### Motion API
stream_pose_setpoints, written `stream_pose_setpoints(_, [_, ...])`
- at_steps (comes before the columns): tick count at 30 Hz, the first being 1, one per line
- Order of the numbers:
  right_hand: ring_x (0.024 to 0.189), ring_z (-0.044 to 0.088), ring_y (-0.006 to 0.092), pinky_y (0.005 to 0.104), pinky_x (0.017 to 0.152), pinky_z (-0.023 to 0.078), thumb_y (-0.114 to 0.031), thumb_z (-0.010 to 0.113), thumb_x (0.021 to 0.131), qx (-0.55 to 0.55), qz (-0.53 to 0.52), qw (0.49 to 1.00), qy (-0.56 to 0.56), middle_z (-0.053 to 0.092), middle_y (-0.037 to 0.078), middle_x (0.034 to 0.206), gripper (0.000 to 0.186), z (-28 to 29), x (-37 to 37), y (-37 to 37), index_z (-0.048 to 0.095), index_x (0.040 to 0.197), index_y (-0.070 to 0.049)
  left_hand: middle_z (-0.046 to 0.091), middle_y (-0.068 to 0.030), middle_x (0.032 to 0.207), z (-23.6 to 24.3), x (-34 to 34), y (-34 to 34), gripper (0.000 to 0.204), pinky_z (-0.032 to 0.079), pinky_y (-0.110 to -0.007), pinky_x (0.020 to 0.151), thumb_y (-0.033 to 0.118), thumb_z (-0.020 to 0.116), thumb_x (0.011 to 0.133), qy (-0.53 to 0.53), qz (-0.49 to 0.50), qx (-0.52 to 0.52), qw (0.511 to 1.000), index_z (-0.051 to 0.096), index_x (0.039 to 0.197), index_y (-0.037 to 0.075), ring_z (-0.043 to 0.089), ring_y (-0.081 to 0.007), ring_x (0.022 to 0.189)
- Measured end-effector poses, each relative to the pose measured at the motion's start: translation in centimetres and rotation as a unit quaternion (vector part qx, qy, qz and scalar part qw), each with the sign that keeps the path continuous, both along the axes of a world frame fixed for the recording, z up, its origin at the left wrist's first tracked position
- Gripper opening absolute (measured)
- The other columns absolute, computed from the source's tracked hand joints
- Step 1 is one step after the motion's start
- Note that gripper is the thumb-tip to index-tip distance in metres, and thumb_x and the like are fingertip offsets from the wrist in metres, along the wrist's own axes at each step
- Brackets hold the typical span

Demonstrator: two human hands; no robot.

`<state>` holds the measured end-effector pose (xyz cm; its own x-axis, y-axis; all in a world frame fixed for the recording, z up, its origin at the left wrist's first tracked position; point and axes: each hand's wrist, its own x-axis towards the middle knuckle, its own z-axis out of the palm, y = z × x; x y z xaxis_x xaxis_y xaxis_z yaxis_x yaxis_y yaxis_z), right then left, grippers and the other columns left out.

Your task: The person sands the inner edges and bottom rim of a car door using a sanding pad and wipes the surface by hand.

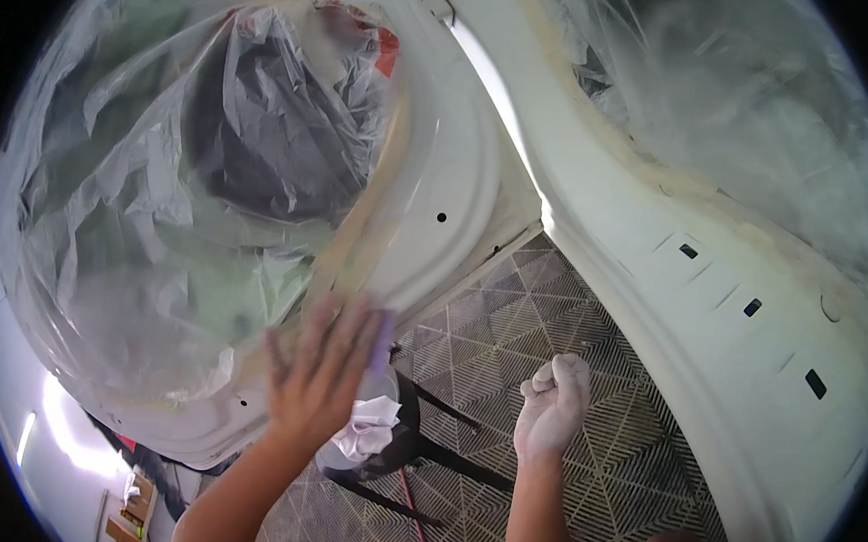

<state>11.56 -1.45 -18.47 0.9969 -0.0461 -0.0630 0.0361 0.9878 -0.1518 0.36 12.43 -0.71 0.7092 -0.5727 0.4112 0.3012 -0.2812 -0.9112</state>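
My left hand (315, 378) lies flat, its fingers a little apart and blurred, against the lower edge of a white car door (434, 173). A thin purple sheet (382, 342), like a sanding sheet, sticks out beside its fingers, held under the hand. My right hand (555, 405), coated in pale dust, is curled into a fist over the floor, with nothing showing in it. Clear plastic film (121, 245) covers the door's inner side, bordered by tan masking tape (371, 204).
Below the door stands a dark stool (401, 441) bearing a crumpled whitish cloth (367, 427). To the right curves a white body panel (649, 282) with small slots. Gridded floor tiles (630, 458) lie beneath. A red hose or cord (414, 510) runs near the stool.
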Motion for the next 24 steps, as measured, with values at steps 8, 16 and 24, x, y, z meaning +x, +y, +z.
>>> stream_pose_setpoints(8, [0.067, 0.043, 0.0081, 0.0271, 0.061, 0.036, -0.017, 0.059, 0.095, 0.01, 0.019, 1.0, -0.019, 0.05, -0.003, 0.074, 0.007, 1.6, -1.9, 1.4, 0.054, 0.093, -0.012, 0.048, 0.0075, 0.151, 1.3, 3.5, -2.3, 0.046, 0.0, -0.062, 0.12, 0.018, 0.052, 0.088, 0.038, 0.034, 0.144, 0.988, 0.065, 0.132, 0.02, 0.047, -0.0182, 0.138])
stream_pose_setpoints(16, [0.068, 0.043, 0.0078, 0.0265, 0.063, 0.037, -0.017, 0.06, 0.094, -0.011, 0.001, 1.0, 0.011, 0.049, -0.003, 0.075, 0.007, 0.6, -1.1, 0.2, 0.054, 0.091, -0.012, 0.054, 0.007, 0.147, 1.4, -3.0, 1.9, 0.052, 0.019, -0.047, 0.121, 0.03, 0.055, 0.088, 0.011, 0.009, 0.072, 0.997, 0.06, 0.139, 0.02, 0.046, -0.0126, 0.138])
stream_pose_setpoints(24, [0.068, 0.043, 0.007, 0.0264, 0.064, 0.037, -0.018, 0.061, 0.094, -0.01, 0.039, 0.999, -0.015, 0.049, -0.004, 0.073, 0.007, 0.3, -1.5, 1.1, 0.056, 0.093, -0.013, 0.051, 0.0098, 0.15, 0.3, 0.2, 0.4, 0.055, 0.025, -0.041, 0.116, 0.032, 0.059, 0.088, 0.054, 0.043, 0.028, 0.997, 0.055, 0.143, 0.027, 0.045, -0.0119, 0.136])
